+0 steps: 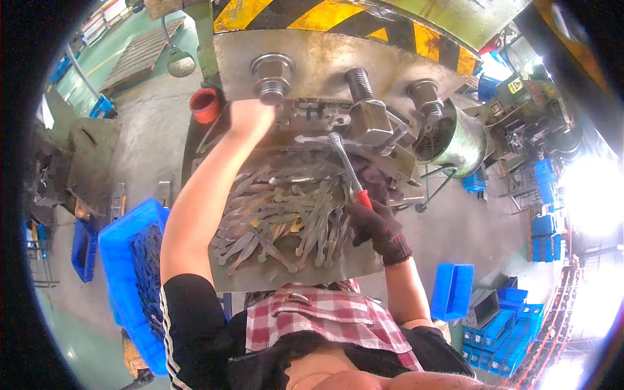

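My right hand (377,227), in a dark knitted glove, is closed around the red-handled pliers (348,166). Their jaws meet a flat metal part (311,139) in front of the press die (312,117). My bare left hand (252,119) reaches up to the die's left side, just below a large bolt and nut (272,77); its fingers are hidden or too smeared to make out. Between my arms, a heap of long flat metal parts (292,221) covers the metal work table (260,279).
A yellow-and-black striped press ram (325,16) hangs over the die. A red cup (205,106) stands left of it. At my left is a blue bin (123,240) holding dark parts; another blue bin (452,291) lies at right. A green cylindrical fan (458,140) sits right of the press.
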The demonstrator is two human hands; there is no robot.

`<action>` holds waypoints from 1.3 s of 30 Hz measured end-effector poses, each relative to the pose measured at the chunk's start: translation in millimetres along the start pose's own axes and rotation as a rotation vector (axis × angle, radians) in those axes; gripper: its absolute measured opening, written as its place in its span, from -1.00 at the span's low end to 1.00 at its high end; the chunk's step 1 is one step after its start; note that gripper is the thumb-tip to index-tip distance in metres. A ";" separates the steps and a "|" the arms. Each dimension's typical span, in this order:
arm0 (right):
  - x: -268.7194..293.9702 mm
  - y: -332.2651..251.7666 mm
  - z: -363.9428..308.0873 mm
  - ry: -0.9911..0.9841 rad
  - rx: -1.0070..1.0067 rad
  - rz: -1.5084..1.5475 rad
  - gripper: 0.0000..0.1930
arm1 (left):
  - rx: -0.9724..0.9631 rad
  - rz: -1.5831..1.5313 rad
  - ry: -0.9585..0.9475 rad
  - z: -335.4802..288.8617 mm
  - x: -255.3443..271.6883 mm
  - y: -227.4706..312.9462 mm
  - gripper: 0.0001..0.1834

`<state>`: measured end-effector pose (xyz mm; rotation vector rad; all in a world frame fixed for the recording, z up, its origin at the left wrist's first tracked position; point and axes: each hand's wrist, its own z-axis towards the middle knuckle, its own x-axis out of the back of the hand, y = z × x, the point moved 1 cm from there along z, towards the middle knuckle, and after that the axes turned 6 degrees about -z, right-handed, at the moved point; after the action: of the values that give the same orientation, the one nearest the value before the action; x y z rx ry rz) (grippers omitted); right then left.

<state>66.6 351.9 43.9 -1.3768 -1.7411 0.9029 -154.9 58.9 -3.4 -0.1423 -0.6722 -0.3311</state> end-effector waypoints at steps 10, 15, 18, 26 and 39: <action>-8.4 -56.0 70.9 0.145 0.067 -0.525 -0.34 | 0.499 -0.327 -0.134 -50.7 94.8 -16.5 -0.79; -19.9 -53.0 84.3 0.140 0.080 -0.636 -0.38 | 0.614 -0.412 -0.194 -81.5 115.7 -3.2 -0.80; -25.3 -41.6 90.8 0.148 0.140 -0.612 -0.41 | 0.599 -0.455 -0.165 -90.8 119.3 7.0 -0.78; -28.2 -53.8 87.9 0.288 -0.049 -0.587 -0.39 | 0.633 -0.623 -0.180 -93.4 117.8 20.3 -0.74; -19.3 12.1 7.7 -0.246 -0.057 -0.229 -0.59 | 0.969 -1.343 -0.696 -81.7 95.1 29.7 -0.73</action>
<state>68.8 334.6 27.5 -1.1083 -2.0766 0.9306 -27.1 43.4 -7.3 1.2354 -1.4946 -1.2168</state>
